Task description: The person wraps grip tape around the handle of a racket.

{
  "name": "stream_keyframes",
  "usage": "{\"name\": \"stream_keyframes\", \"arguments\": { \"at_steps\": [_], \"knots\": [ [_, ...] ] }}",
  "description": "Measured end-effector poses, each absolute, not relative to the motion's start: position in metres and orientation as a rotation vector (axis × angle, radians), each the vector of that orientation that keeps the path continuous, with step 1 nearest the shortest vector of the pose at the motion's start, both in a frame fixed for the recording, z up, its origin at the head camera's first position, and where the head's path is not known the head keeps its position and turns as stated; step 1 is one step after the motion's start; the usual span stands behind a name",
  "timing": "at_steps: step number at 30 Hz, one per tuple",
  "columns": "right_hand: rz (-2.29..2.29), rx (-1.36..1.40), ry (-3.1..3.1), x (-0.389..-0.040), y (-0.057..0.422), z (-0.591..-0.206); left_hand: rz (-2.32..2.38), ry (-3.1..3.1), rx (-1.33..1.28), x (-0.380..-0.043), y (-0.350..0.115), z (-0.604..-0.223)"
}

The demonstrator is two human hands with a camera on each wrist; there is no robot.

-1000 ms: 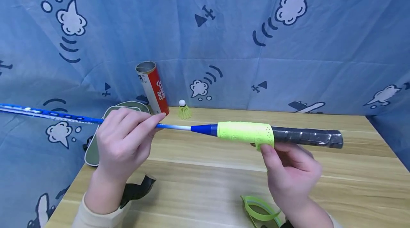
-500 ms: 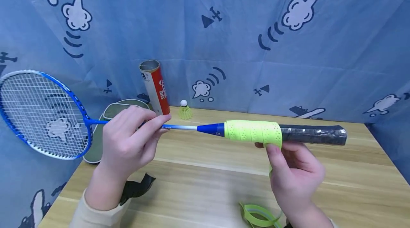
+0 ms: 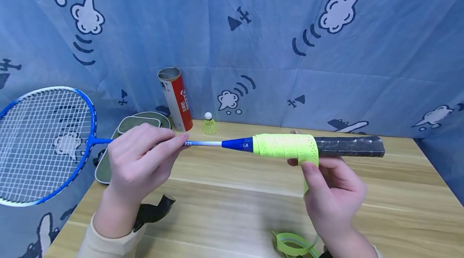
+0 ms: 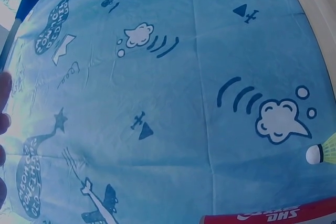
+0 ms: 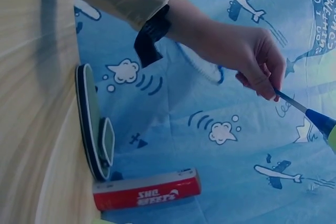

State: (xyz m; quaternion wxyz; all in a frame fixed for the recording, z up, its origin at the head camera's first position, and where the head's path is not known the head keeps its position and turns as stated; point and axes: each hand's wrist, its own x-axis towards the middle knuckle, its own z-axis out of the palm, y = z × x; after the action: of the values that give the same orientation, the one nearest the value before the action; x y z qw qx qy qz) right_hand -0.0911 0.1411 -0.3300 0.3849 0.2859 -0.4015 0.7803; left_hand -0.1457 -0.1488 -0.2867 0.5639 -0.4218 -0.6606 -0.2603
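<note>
A blue and white badminton racket [image 3: 206, 143] is held level above the table, its strung head at the left. My left hand [image 3: 141, 161] pinches the thin shaft between thumb and fingers, also seen in the right wrist view, where that left hand [image 5: 252, 59] grips near the cone. Yellow-green perforated overgrip tape [image 3: 282, 146] wraps the front part of the handle. Black handle [image 3: 349, 146] shows bare toward the butt. Under the handle my right hand [image 3: 335, 193] pinches the tape's hanging strip, thumb in front; some fingers are hidden behind the handle.
At the back left stand a red and white shuttlecock tube [image 3: 175, 99] and a yellow shuttlecock [image 3: 209, 124]. A green case [image 3: 105, 169] lies behind my left hand. A curled green strip [image 3: 293, 244] lies on the wooden table [image 3: 224, 209] near the front. A patterned blue cloth [image 3: 268, 48] hangs behind.
The racket has rotated about its shaft, so its head went from edge-on to showing its strings. The tape edge shifted slightly along the handle toward the butt. Both hands keep their hold.
</note>
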Motion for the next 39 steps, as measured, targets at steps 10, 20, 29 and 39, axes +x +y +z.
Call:
{"name": "stream_keyframes", "arguments": {
  "at_steps": [10,20,29,39],
  "knots": [
    [1.967,0.683,-0.981,-0.0907,0.1363,-0.3306,-0.629,-1.530,-0.876,-0.1459,-0.1451,-0.2926],
    [1.969,0.757,-1.025,-0.0910,0.1381,-0.3287,-0.637,-1.562,-0.950,-0.1431,-0.1440,-0.2899],
    [1.949,0.701,-1.106,-0.0915,0.1403,-0.3301,-0.628,-1.577,-0.950,-0.1419,-0.1472,-0.2891],
    [1.928,0.638,-1.031,-0.0903,0.1413,-0.3335,-0.642,-1.560,-1.039,-0.1463,-0.1481,-0.2878]
  ]
}}
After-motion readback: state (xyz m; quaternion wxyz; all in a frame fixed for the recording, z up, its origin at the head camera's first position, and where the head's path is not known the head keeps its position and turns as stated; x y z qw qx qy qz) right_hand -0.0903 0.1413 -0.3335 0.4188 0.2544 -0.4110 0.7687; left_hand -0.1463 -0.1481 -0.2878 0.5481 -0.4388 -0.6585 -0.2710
